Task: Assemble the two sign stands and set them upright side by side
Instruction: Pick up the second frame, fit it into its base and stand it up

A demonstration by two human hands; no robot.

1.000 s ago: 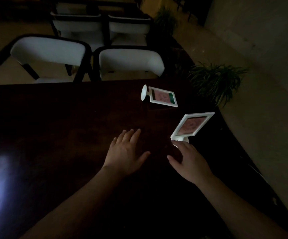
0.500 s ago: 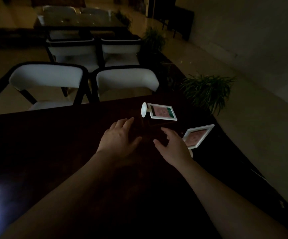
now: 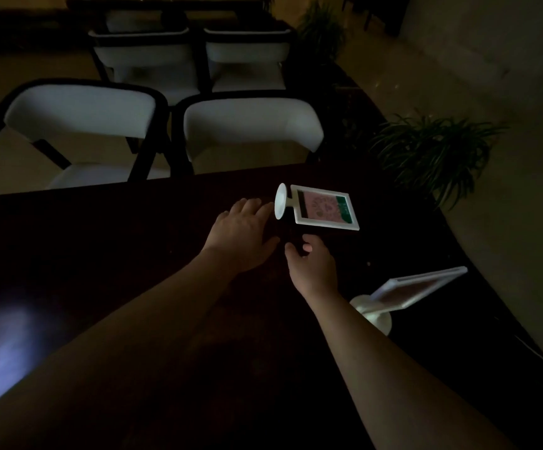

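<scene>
Dark polished wooden worktop (image 3: 107, 254), dim light. Two white-cushioned, dark-framed chairs (image 3: 250, 125) at its far edge.

Assembled white-framed sign stand with round base (image 3: 403, 295) is upright at the right edge of the worktop, frame tilted back, face only partly visible.

Second white-framed sign stand with pink and green insert (image 3: 323, 207) lies flat near the far edge, long axis running left-right, round foot pointing left, insert facing up.

My left hand (image 3: 241, 235): fingers spread wide, empty, fingertips just beside the lying stand's foot. My right hand (image 3: 312, 266): loosely open, holding nothing, near the lying frame's near edge, apart from it.
</scene>
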